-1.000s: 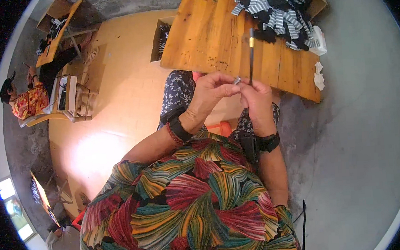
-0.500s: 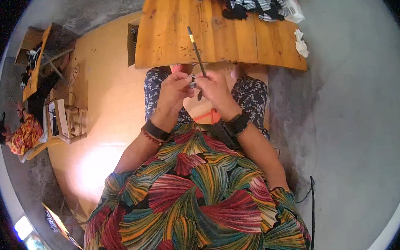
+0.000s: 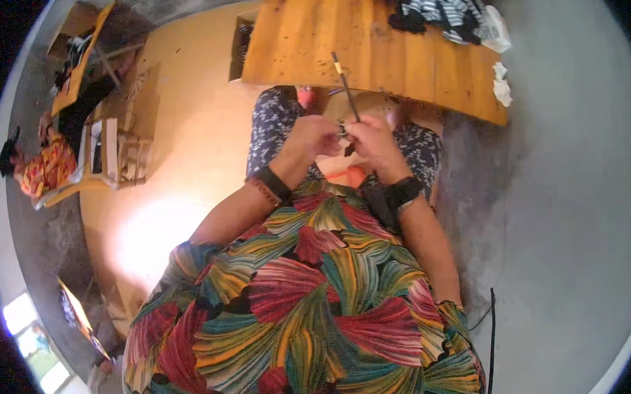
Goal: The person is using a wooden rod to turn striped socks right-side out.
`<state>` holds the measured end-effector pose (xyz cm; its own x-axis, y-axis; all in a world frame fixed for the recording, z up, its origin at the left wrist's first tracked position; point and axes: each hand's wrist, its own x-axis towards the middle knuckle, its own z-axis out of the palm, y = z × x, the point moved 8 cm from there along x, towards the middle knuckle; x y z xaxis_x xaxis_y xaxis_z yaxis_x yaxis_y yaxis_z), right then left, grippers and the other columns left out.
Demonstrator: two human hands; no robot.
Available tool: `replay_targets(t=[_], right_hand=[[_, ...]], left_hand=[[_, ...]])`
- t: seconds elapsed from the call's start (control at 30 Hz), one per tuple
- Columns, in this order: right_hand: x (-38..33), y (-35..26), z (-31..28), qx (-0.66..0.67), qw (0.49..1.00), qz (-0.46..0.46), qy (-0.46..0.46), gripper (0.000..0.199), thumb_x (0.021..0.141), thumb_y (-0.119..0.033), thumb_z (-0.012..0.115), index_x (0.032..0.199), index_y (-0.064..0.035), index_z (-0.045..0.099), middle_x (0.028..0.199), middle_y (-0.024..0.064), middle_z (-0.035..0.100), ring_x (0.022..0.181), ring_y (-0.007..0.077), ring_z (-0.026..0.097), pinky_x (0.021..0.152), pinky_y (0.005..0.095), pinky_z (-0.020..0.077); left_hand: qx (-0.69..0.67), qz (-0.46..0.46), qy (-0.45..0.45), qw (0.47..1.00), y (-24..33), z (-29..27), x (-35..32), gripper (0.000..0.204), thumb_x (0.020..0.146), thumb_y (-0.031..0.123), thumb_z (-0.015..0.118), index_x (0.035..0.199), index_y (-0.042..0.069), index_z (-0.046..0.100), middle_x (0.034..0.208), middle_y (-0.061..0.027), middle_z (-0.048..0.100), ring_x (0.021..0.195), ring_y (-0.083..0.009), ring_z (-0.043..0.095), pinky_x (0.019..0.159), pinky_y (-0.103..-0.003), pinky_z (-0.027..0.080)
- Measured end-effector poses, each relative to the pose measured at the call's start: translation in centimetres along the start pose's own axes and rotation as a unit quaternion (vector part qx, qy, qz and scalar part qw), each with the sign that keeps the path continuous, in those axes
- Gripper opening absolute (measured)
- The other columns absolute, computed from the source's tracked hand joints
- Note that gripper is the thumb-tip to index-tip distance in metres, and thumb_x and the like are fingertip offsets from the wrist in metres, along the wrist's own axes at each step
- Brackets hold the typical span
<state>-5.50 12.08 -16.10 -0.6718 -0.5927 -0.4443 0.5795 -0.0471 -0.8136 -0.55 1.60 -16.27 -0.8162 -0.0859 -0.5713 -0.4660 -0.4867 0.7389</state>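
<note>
Over my lap, my right hand (image 3: pixel 376 146) is closed round a slim black rod (image 3: pixel 346 87) with a gold band near its upper end. The rod slants up and to the left, toward the table edge. My left hand (image 3: pixel 316 136) is close beside it, fingers bent in a pinch near a small dark and pale piece (image 3: pixel 342 129) between the two hands. What the left fingertips hold is too small and blurred to tell. A small black scrap (image 3: pixel 349 151) hangs just below the right fingers.
The wooden table (image 3: pixel 306 49) ahead bears dark crumbs and a pile of black and striped cloth (image 3: pixel 437 5). A white plastic bag (image 3: pixel 495 30) and crumpled white tissue (image 3: pixel 501 84) lie at its right. Far left, another person (image 3: pixel 48 166) sits at a small table.
The whole view has shifted, so table and hands appear further right. My left hand has drawn slightly away from the right hand. The rod stays in my right hand.
</note>
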Motion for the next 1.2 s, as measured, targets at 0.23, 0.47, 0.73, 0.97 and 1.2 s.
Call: replay_targets(t=[0.23, 0.47, 0.73, 0.97, 1.2], right_hand=[[0.5, -1.1, -0.3, -0.095, 0.994, -0.035, 0.033, 0.015, 0.076, -0.017, 0.057, 0.073, -0.0022, 0.056, 0.065, -0.0023, 0.052, 0.057, 0.0062, 0.046, 0.051, 0.0208, 0.0381], [0.3, -3.8, 1.1, -0.213, 0.963, -0.162, 0.026, 0.017, 0.068, -0.013, 0.068, 0.07, -0.0018, 0.055, 0.065, -0.0007, 0.055, 0.057, 0.0051, 0.048, 0.052, 0.0213, 0.0406], [-0.7, -5.0, 2.3, -0.287, 0.933, -0.218, 0.023, 0.014, 0.071, -0.01, 0.064, 0.072, 0.0013, 0.056, 0.062, 0.0014, 0.054, 0.058, 0.0069, 0.049, 0.052, 0.0229, 0.0409], [-2.0, -7.0, 5.0, -0.46, 0.788, -0.405, 0.058, 0.009, 0.069, -0.007, 0.058, 0.07, -0.0003, 0.053, 0.065, 0.0172, 0.052, 0.062, 0.0348, 0.052, 0.054, 0.0396, 0.0421], [-2.7, -9.4, 5.7, -0.459, 0.761, -0.433, 0.148, 0.009, 0.069, -0.004, 0.057, 0.076, -0.0024, 0.052, 0.066, 0.0148, 0.051, 0.059, 0.0329, 0.052, 0.052, 0.0388, 0.041]], left_hand=[[-0.004, 0.103, 0.102, 0.989, -0.2, -0.8, 1.8, 0.01, 0.075, 0.005, 0.055, 0.079, -0.003, 0.057, 0.061, -0.0066, 0.054, 0.05, -0.0142, 0.051, 0.046, -0.025, 0.044], [0.006, 0.173, 0.121, 0.978, 0.9, -0.5, 0.3, 0.009, 0.076, 0.002, 0.053, 0.078, -0.004, 0.058, 0.065, -0.0046, 0.056, 0.054, -0.0116, 0.052, 0.05, -0.023, 0.043], [-0.069, 0.118, 0.025, 0.99, 0.7, -0.4, 0.1, 0.008, 0.076, 0.003, 0.055, 0.08, -0.003, 0.058, 0.067, -0.0075, 0.059, 0.053, -0.015, 0.056, 0.05, -0.026, 0.047], [0.016, 0.195, 0.101, 0.976, 3.4, -0.8, -1.5, 0.009, 0.076, 0.006, 0.055, 0.072, -0.002, 0.056, 0.062, -0.0029, 0.054, 0.056, -0.0104, 0.051, 0.053, -0.022, 0.042], [0.058, 0.334, 0.085, 0.937, 6.4, 0.2, -2.0, 0.003, 0.075, 0.0, 0.053, 0.074, -0.002, 0.056, 0.07, -0.0008, 0.05, 0.063, -0.0078, 0.048, 0.057, -0.021, 0.04]])
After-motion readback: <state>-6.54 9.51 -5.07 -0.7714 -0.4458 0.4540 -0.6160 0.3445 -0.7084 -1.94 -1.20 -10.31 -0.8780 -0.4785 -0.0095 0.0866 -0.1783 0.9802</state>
